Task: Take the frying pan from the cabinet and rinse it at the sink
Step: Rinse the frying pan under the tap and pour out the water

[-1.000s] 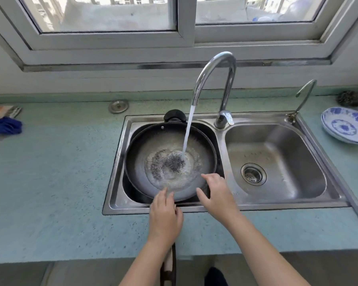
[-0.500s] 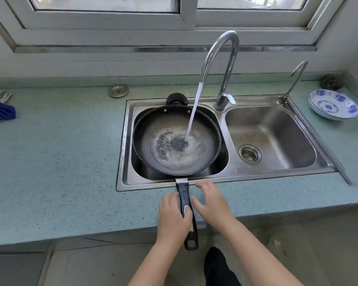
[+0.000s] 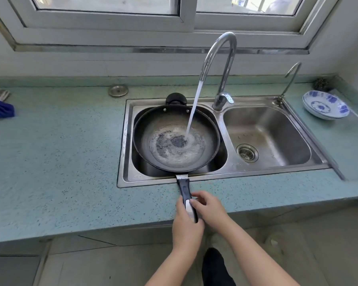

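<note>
Frying pan (image 3: 165, 141) sitting in the left basin of the sink (image 3: 277, 172), water from the tap (image 3: 219, 58) falling into it.
Its handle (image 3: 183, 188) sticks out over the bench (image 3: 60, 162) edge; the left hand (image 3: 186, 226) is wrapped round the handle's end, and the right hand (image 3: 210, 209) curls its fingers onto it just beside.

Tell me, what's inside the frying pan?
Water from the tap is pouring into the frying pan and pooling, foamy, over its dark middle. The pan's floor under the foam is partly hidden.
</note>
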